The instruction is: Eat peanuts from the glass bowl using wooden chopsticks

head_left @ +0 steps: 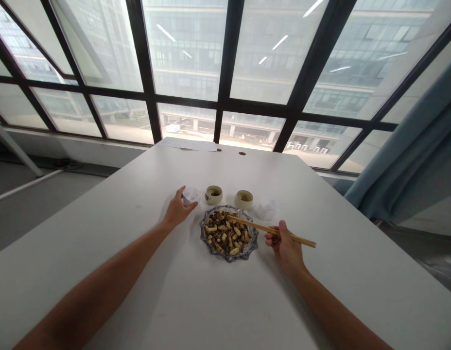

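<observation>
The left hand [177, 210] has its fingers curved around the near-left side of a small white cup [192, 196], thumb on one side and fingertip on the other; what lies inside the cup is too pale to make out, and the folded fingers are partly lost behind the hand.

The right hand [286, 248] holds a pair of chopsticks [272, 230], its fingers closed narrowly on them. The back ends stick out past the hand, the middle stretch is covered by the grip, and the tips reach over the peanuts [234, 251] in the glass dish [253, 245]. Whether the tips touch or pinch a piece cannot be told. Dark, slender pieces [221, 232] lie mixed among the peanuts, too small to name, and the heap hides most of the dish's floor.

Beyond the dish stand two greenish cups: the left one [214, 195] with something dark inside that is hard to read, the right one [243, 199] with its near side close to the dish's rim. A second white cup [268, 210], just right of them, blends into the white counter [196, 301]. Both forearms are cut off by the lower edge of the view.
</observation>
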The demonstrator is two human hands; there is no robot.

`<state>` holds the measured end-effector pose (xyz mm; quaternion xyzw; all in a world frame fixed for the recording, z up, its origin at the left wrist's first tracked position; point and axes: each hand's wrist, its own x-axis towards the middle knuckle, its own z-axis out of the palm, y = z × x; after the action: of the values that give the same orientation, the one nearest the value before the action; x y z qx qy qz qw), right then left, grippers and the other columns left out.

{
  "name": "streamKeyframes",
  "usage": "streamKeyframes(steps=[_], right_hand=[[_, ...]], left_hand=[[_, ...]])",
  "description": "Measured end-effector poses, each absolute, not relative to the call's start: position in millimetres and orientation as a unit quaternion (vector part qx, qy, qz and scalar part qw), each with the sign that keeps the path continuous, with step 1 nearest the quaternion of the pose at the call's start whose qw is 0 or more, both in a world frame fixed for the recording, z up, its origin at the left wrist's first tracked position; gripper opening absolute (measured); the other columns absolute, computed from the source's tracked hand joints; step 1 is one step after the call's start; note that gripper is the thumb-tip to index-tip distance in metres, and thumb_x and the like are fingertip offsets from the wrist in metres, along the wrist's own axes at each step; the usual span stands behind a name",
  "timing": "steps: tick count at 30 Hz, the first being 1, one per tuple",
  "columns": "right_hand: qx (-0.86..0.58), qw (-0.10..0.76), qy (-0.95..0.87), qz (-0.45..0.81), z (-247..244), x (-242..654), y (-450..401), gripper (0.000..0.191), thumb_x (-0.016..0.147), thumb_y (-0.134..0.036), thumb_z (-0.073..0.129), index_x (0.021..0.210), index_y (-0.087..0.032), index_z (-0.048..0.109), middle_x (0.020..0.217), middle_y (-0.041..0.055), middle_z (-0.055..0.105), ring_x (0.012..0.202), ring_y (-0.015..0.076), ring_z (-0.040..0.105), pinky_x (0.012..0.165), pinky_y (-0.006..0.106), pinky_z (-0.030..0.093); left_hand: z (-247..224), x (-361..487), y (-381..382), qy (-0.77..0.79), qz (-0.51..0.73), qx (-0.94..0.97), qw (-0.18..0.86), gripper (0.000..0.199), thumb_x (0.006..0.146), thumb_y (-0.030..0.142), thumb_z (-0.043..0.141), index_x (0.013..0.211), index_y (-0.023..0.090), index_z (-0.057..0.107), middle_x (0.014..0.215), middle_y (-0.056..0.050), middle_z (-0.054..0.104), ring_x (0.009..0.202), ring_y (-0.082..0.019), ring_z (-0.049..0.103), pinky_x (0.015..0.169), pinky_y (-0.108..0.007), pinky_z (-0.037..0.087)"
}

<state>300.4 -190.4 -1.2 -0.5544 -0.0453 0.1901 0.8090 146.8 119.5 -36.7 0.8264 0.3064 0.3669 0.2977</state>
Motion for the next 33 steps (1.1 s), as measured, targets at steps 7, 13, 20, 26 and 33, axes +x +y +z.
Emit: streamKeyframes(steps=[7,13,20,26,33], right_hand=[[-0.554,0.810,-0.059,0.183,-3,301,-191,0.060,0.049,-0.068,0.084,0.064,-0.013,0.066,0.050,0.0035,0.065,0.039,0.0099,0.056,0.037,0.019,0.046],[-0.556,0.809,-0.070,0.175,-7,303,-191,0.057,0.057,-0.066,0.081,0.067,-0.013,0.064,0.050,0.0042,0.064,0.038,0.0109,0.055,0.037,0.021,0.046],[-0.555,0.808,-0.070,0.186,-5,301,-192,0.056,0.054,-0.065,0.083,0.066,-0.013,0.066,0.051,0.0046,0.065,0.039,0.0116,0.055,0.038,0.022,0.047],[-0.553,0.810,-0.062,0.186,-3,301,-190,0.058,0.051,-0.067,0.083,0.064,-0.014,0.066,0.050,0.0041,0.065,0.039,0.0109,0.055,0.037,0.021,0.047],[-0.545,0.820,-0.077,0.158,-3,311,-192,0.055,0.060,-0.065,0.080,0.068,-0.013,0.065,0.052,0.0036,0.065,0.041,0.0100,0.056,0.038,0.020,0.046]], left_hand=[[-26,143,108,0.199,0.471,0.828,0.230,0.059,0.070,0.016,0.069,0.126,0.018,0.051,0.125,-0.012,0.061,0.121,-0.027,0.056,0.105,-0.045,0.045],[-27,143,105,0.203,0.465,0.831,0.229,0.058,0.070,0.016,0.068,0.125,0.017,0.051,0.125,-0.012,0.061,0.120,-0.028,0.057,0.105,-0.046,0.045],[-27,142,101,0.273,0.413,0.824,0.275,0.070,0.074,0.027,0.070,0.138,0.017,0.042,0.135,-0.016,0.056,0.123,-0.029,0.056,0.104,-0.046,0.047],[-30,143,102,0.298,0.376,0.825,0.298,0.075,0.076,0.037,0.070,0.141,0.013,0.040,0.133,-0.019,0.058,0.121,-0.031,0.058,0.101,-0.046,0.048],[-33,144,104,0.289,0.360,0.830,0.311,0.075,0.076,0.038,0.069,0.141,0.011,0.041,0.130,-0.019,0.060,0.117,-0.029,0.060,0.099,-0.044,0.049]])
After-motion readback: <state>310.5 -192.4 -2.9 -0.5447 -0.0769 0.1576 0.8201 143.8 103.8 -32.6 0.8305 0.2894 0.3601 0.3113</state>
